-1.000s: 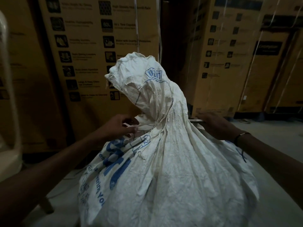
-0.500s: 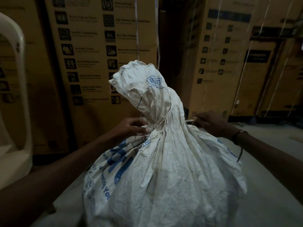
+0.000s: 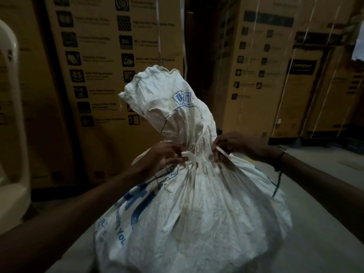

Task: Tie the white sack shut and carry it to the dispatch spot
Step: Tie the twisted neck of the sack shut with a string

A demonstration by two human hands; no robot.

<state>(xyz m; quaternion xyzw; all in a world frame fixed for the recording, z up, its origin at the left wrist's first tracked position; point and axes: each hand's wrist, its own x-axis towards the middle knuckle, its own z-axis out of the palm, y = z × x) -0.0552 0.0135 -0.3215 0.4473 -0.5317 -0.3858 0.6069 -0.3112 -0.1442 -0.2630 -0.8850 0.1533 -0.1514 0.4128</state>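
Both hands drew closer to my sack's neck. White sack (image 3: 197,203) stands upright, gathered top leaning left; left hand (image 3: 165,156) and right hand (image 3: 234,144) fingers pinch the strap (image 3: 190,156) ends beside that neck.

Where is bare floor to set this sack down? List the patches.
Bare grey floor lies right of the white sack, before the right cardboard boxes. Left is crowded: plastic chair and left boxes stand close.
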